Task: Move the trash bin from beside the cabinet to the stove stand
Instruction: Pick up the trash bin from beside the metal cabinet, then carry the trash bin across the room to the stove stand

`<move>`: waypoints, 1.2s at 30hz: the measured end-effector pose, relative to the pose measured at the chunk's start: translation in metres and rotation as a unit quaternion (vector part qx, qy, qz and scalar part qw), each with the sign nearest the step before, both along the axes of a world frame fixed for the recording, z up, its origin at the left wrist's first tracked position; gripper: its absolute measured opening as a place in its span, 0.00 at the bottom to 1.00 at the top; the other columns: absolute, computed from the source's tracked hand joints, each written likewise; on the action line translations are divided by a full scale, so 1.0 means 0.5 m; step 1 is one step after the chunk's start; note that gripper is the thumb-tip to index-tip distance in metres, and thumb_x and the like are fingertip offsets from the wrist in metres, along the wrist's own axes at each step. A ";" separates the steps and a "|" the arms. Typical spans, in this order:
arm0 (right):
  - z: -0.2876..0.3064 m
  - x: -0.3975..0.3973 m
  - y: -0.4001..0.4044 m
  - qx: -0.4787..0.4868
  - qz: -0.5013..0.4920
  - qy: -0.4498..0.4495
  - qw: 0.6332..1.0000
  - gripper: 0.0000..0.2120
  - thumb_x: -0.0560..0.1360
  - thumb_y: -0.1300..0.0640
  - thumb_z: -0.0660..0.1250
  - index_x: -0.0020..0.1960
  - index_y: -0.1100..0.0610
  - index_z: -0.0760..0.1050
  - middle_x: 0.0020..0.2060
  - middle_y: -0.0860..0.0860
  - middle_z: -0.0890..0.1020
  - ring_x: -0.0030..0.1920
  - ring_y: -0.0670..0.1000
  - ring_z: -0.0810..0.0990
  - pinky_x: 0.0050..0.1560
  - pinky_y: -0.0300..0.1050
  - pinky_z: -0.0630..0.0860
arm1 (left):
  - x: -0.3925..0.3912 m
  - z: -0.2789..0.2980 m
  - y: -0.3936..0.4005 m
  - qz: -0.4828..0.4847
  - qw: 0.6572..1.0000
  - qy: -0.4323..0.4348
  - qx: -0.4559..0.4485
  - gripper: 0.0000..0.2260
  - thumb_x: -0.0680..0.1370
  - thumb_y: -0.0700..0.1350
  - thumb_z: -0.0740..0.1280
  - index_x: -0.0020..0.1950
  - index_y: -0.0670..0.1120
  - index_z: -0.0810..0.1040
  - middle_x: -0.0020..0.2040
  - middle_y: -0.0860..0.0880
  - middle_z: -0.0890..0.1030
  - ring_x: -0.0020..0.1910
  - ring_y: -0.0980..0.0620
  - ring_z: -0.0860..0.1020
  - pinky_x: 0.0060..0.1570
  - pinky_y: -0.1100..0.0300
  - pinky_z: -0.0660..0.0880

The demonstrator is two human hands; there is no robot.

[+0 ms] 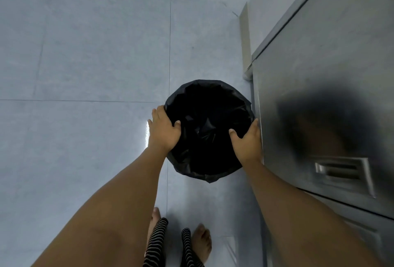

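Note:
A round trash bin (207, 107) lined with a black plastic bag stands on the pale tiled floor, right beside a steel cabinet (319, 75). My left hand (164, 130) grips the bin's left rim, thumb inside over the bag. My right hand (247, 141) grips the right rim, squeezed between the bin and the cabinet front, thumb also inside. The inside of the bin is dark and I cannot tell what it holds. No stove stand is in view.
The steel cabinet fills the right side, with a recessed handle (343, 170) low on its door. A pale wall edge (245, 32) runs behind it. Grey floor tiles (85, 53) stretch to the left and ahead. My bare feet (201, 243) stand just behind the bin.

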State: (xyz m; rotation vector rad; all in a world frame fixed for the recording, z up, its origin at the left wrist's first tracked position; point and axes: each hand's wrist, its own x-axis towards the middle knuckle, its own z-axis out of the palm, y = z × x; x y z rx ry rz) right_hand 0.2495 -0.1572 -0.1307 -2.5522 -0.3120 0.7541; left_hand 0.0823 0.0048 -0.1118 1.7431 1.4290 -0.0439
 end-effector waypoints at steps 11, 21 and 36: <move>0.449 0.001 0.023 0.010 0.079 -0.044 0.996 0.45 0.75 0.38 0.64 0.80 0.52 0.42 0.79 0.54 0.55 0.74 0.59 0.64 0.66 0.59 0.70 | -0.023 0.456 -0.010 0.068 0.996 -0.062 0.021 0.29 0.79 0.47 0.67 0.77 0.41 0.61 0.72 0.42 0.66 0.69 0.39 0.72 0.68 0.49 0.70; 0.776 0.011 0.046 0.024 0.136 -0.083 0.987 0.44 0.75 0.36 0.61 0.80 0.54 0.43 0.78 0.55 0.56 0.73 0.60 0.64 0.66 0.57 0.69 | -0.047 0.790 -0.028 0.113 0.989 -0.076 0.055 0.30 0.78 0.48 0.68 0.76 0.40 0.62 0.72 0.40 0.67 0.69 0.37 0.72 0.69 0.46 0.71; 0.921 0.052 0.167 0.013 0.164 -0.096 0.982 0.42 0.75 0.34 0.57 0.80 0.53 0.45 0.77 0.55 0.59 0.72 0.60 0.67 0.65 0.57 0.72 | -0.022 0.933 0.079 0.140 0.982 -0.106 0.072 0.28 0.79 0.47 0.67 0.75 0.38 0.64 0.71 0.38 0.69 0.66 0.36 0.75 0.66 0.46 0.73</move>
